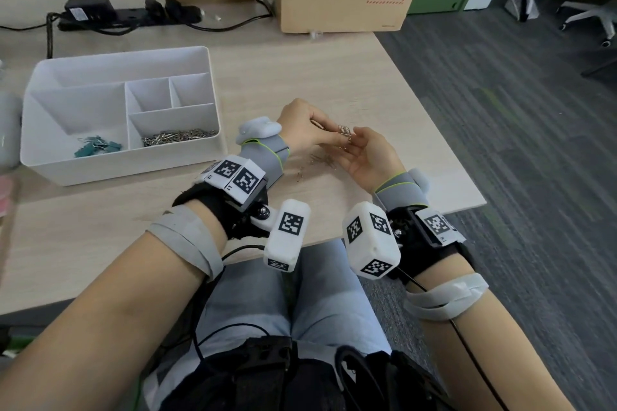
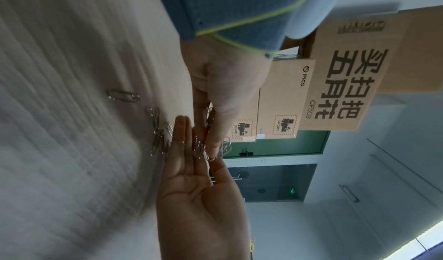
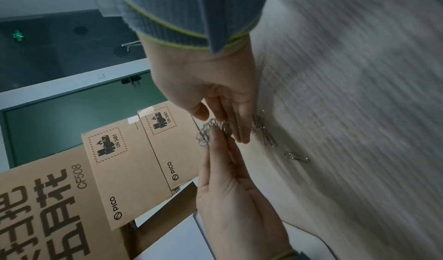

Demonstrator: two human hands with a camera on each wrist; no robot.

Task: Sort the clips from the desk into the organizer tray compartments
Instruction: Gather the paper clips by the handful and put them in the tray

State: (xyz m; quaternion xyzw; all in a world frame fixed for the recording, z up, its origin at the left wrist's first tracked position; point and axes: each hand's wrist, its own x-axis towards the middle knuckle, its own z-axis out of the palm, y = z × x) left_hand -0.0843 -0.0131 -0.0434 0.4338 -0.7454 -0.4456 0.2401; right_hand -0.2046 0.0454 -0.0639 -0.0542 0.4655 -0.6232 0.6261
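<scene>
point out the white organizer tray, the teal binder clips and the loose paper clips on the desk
white plastic organizer tray (image 1: pixel 207 157), head view, front wall
teal binder clips (image 1: pixel 96 146), head view, cluster middle
loose silver paper clips (image 1: pixel 322 160), head view, pile middle

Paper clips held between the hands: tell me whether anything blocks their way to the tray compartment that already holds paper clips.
Nothing visible does. The paper clips sit between the left hand and right hand, and only bare desk lies between them and the organizer tray, whose near right compartment is open on top.
</scene>
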